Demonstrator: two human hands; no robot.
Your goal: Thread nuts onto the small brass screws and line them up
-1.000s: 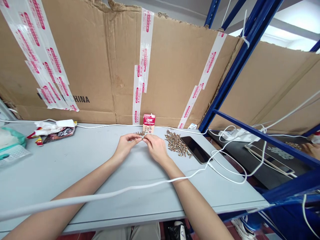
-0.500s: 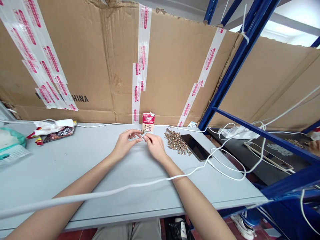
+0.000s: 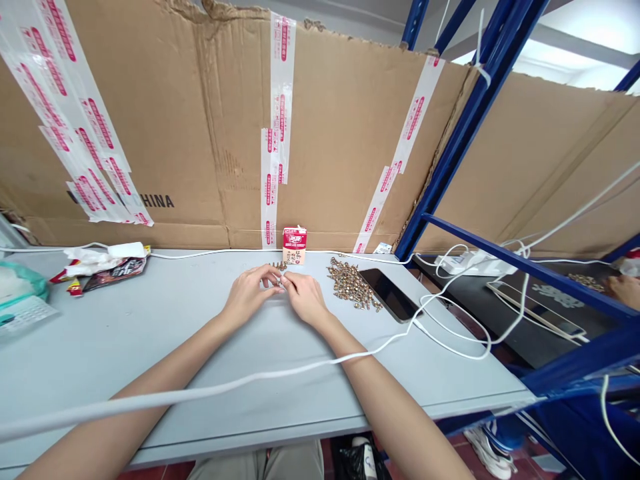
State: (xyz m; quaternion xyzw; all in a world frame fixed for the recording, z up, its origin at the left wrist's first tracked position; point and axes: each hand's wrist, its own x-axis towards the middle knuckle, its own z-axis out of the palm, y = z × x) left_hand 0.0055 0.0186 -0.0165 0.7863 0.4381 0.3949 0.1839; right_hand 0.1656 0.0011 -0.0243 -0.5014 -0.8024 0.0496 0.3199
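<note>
Bright white light is pouring in at one o'clock beyond the blue steel shelving, glaring out there, while softer, even light is falling across the grey table, leaving only faint shadows. The wide lens is bowing the edges at nine and three o'clock, and the small brass fittings are blurring slightly.

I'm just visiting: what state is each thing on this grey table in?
Left hand: fingers curled, tips meeting the right hand's.
Right hand: pinching something too small to tell.
Pile of small brass-coloured metal fittings: loose, scattered.
Short row of brass-coloured fittings: lined up by the hands.
Red-and-white paper carton: upright, closed.
Black smartphone: flat, screen dark.
White cable: slack across the table.
</note>
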